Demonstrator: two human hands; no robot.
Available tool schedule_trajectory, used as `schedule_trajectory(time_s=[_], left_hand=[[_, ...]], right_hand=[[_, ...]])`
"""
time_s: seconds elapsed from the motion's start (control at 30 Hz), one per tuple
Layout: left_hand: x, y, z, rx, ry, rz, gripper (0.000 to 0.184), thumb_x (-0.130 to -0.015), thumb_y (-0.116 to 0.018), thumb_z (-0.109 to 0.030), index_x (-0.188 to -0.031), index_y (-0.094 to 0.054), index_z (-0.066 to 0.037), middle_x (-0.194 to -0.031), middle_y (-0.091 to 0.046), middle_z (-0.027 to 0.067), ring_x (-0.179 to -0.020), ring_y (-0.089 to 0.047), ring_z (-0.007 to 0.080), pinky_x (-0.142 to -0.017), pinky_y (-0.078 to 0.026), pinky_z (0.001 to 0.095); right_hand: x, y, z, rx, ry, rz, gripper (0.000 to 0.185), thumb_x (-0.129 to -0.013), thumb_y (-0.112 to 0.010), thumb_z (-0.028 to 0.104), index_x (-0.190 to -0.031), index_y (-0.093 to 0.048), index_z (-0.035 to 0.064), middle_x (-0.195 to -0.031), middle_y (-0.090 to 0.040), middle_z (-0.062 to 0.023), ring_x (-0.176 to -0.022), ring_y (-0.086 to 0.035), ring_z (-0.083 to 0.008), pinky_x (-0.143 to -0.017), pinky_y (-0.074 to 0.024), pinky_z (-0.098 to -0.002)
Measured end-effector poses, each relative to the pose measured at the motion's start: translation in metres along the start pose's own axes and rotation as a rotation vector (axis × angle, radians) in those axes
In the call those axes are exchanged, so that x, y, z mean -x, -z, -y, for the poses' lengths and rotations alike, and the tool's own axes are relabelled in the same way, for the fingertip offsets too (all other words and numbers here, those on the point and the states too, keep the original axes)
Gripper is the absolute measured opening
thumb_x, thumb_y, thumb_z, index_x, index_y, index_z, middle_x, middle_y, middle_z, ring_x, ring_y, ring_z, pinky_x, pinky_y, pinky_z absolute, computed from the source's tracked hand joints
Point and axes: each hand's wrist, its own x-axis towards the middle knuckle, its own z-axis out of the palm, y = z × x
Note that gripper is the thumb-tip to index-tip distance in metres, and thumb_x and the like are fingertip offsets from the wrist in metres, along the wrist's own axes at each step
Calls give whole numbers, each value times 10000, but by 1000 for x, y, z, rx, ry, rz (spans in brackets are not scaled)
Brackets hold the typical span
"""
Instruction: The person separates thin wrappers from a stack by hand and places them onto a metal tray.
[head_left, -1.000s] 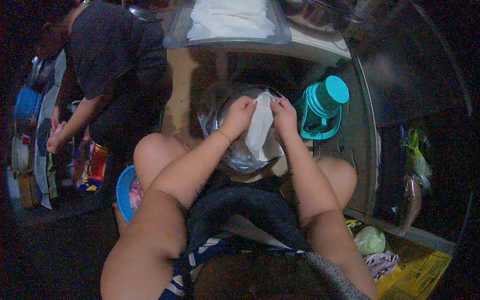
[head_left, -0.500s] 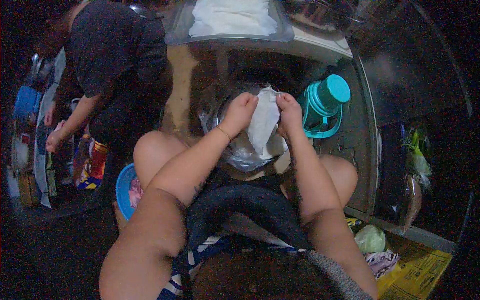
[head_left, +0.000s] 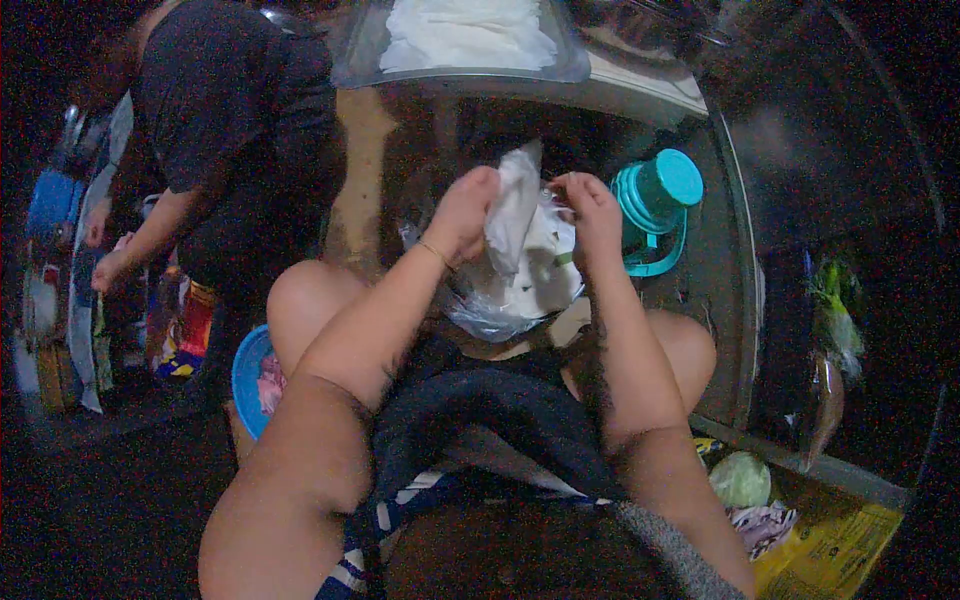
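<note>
My left hand (head_left: 467, 212) is closed on the edge of a limp, thin white sheet (head_left: 514, 210), which hangs folded from its fingers. Whether it is cloth or a food wrapper I cannot tell. My right hand (head_left: 590, 208) is a little apart from the sheet, its thumb and fingers pinched together; what they hold, if anything, is too small to name. Both hands are above an open clear plastic bag (head_left: 492, 318) between my knees. More white material (head_left: 545, 285) lies in the bag, partly hidden by the sheet.
A tray (head_left: 465, 76) with white sheets stands ahead. A turquoise bucket with a dipper (head_left: 672, 180) is at my right, a blue basin (head_left: 246, 385) by my left knee. Cabbage (head_left: 741, 480) lies at lower right. Another person (head_left: 225, 110) works at the left.
The sheet was stretched between both hands; now it hangs from my left hand alone. My right hand has let it go and moved slightly right, uncovering white material in the bag.
</note>
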Motion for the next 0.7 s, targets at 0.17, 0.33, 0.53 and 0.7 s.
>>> schedule_trajectory(time_s=[0.17, 0.33, 0.53, 0.7], left_hand=[[8, 14, -25, 811, 311, -29, 286, -956, -451, -286, -1057, -601, -63, -997, -654, 77, -912, -637, 216, -824, -519, 379], [14, 22, -10, 685, 321, -225, 304, -917, -445, -250, -1049, -616, -37, -1002, -660, 96, -926, -635, 249, -830, -510, 385], [-19, 58, 32, -515, 349, -503, 235, -793, -569, -135, -944, -642, 30, -928, -668, 178, -863, -645, 284, -747, -501, 384], [-2, 7, -10, -473, -190, -203, 254, -778, -671, -180, -973, -645, -19, -946, -657, 139, -899, -628, 283, -811, -489, 358]], right_hand=[[1, 17, 13, -318, -724, -139, 303, -895, -576, 273, -1088, -560, 39, -1046, -613, -99, -910, -590, -245, -801, -493, -404], [-2, 15, -10, -675, -425, 278, 367, -881, -518, 84, -1230, -481, -23, -1188, -575, -168, -1090, -569, -305, -948, -454, -474], [-15, 36, -31, -461, -371, 254, 323, -846, -538, 48, -1168, -548, 22, -1030, -634, -92, -881, -631, -228, -770, -538, -344], [-14, 26, -34, -106, -331, 252, 284, -818, -529, -2, -1101, -542, 23, -953, -626, -65, -801, -634, -182, -696, -555, -325]])
